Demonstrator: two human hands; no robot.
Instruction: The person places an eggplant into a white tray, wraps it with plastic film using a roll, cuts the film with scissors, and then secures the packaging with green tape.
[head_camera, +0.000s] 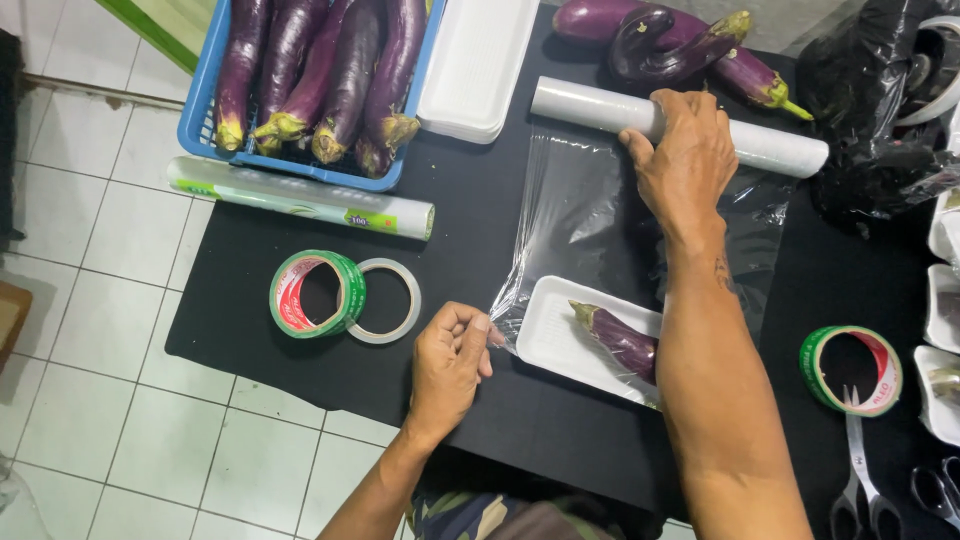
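Cling film (590, 215) is stretched in a clear sheet from the roll under the right hand down to the left hand, and it drapes over a white foam tray (550, 335) that carries one purple eggplant (622, 342). The right hand (685, 160) lies palm down on the white film roll (600, 108), fingers curled over it and pressing it to the black table (260, 300). The right forearm crosses over the tray's far end and hides part of the eggplant. The left hand (450, 365) is nearly closed, thumb and fingertips pinching the near corner of the film just beside the tray.

Left of the left hand lie two tape rolls, a green and red one (340, 290) touching a clear one (400, 300). Beyond them sits a boxed wrap roll (300, 198), then a blue basket (200, 110) packed with eggplants. A stack of white trays (475, 65) rests just left of the right hand, and loose eggplants (680, 45) lie beyond it. Right of the forearm are another tape roll (885, 365) and scissors (860, 480), with black bags (870, 90) farther off.
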